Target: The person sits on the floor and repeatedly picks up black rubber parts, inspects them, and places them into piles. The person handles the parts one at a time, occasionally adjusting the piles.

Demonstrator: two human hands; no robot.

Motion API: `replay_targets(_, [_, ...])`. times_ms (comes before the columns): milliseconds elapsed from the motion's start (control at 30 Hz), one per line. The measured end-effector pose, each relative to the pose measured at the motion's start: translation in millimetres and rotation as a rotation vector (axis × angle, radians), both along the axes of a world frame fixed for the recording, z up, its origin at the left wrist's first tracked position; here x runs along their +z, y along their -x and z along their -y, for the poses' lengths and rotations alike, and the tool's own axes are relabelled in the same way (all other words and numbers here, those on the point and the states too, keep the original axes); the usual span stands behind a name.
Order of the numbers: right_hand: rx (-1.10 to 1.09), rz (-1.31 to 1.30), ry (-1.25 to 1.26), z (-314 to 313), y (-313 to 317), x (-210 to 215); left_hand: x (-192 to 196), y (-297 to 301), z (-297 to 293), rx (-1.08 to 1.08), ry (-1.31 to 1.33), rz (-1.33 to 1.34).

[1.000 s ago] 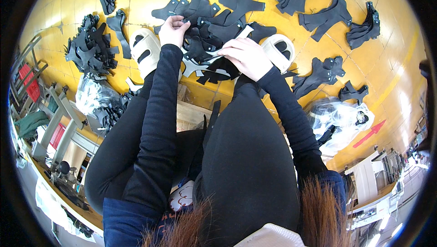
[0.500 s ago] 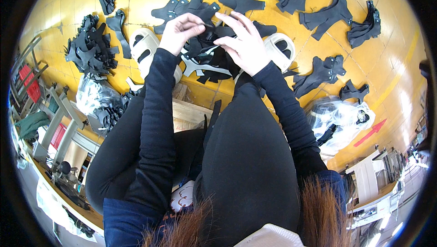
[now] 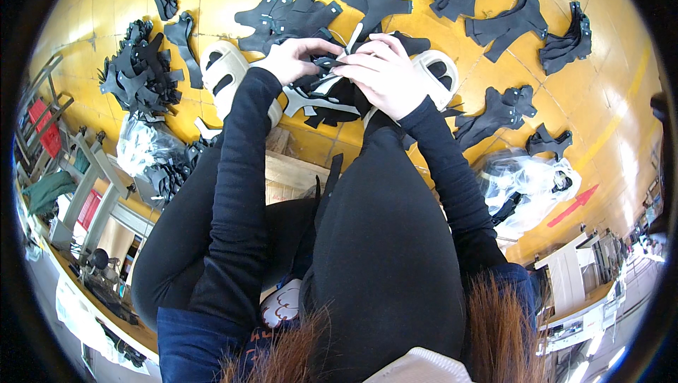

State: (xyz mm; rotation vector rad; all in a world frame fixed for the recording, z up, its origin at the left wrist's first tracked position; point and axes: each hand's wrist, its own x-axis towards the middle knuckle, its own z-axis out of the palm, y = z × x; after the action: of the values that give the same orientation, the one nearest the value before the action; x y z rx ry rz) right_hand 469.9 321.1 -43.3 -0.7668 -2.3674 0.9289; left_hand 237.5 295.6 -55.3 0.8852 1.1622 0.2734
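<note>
Seated above a yellow floor (image 3: 233, 1), the person has both hands together just past the knees, working a bundle of black cut pieces (image 3: 332, 90) that have pale strips (image 3: 311, 104) among them. The left hand (image 3: 293, 58) is closed around the left side of the bundle, fingers curled over its top edge; the right hand (image 3: 385, 75) is closed on the right side, its fingertips pinching a small piece where the hands meet. To do this well, I judge the left hand should keep the stack steady and square while the right thumb and forefinger lift only the top layer, so the pieces below do not fan out or slide onto the floor. The bundle hangs between the two pale slippers (image 3: 222, 72), with most of its mass below the hands toward the person's legs. Its long axis seems to run roughly left to right across the view, with one pale strip poking up and away between the hands, though the exact outline is hidden by the fingers. More stacks of black pieces (image 3: 138, 75) lie scattered around, and a clear plastic bag (image 3: 530, 185) lies to the right.
</note>
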Motion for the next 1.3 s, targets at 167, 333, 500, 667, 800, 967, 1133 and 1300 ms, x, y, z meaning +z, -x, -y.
replay_targets(167, [-0.057,-0.034,-0.038,-4.0,-2.3,3.0,-15.2,-12.0,16.9,0.106,-0.017,0.012])
replay_targets(333, [-0.128,-0.086,0.021,-8.8,-3.1,15.8,-33.6,-15.8,28.4,0.222,-0.058,0.145])
replay_targets(500, [-0.132,-0.193,-0.011,-15.3,1.3,38.5,-46.1,-18.8,34.4,0.286,-0.066,0.024])
replay_targets(667, [-0.107,-0.313,0.239,-24.8,-4.0,90.1,-50.1,-16.5,30.3,0.373,-0.011,-0.238])
replay_targets(800, [0.092,-0.415,0.459,-35.3,-13.7,110.2,-39.0,-4.9,21.4,0.290,-0.167,-0.403])
replay_targets(967, [0.177,-0.367,0.798,-36.8,-17.4,114.3,-35.0,8.7,11.3,0.411,-0.133,-0.201])
replay_targets(1133, [0.011,0.027,0.993,-18.0,-15.2,64.6,-36.9,14.9,16.6,0.418,-0.169,-0.252])
replay_targets(1300, [-0.359,0.464,0.273,21.1,-37.5,-31.2,-39.2,1.0,15.4,0.267,-0.199,-0.542])
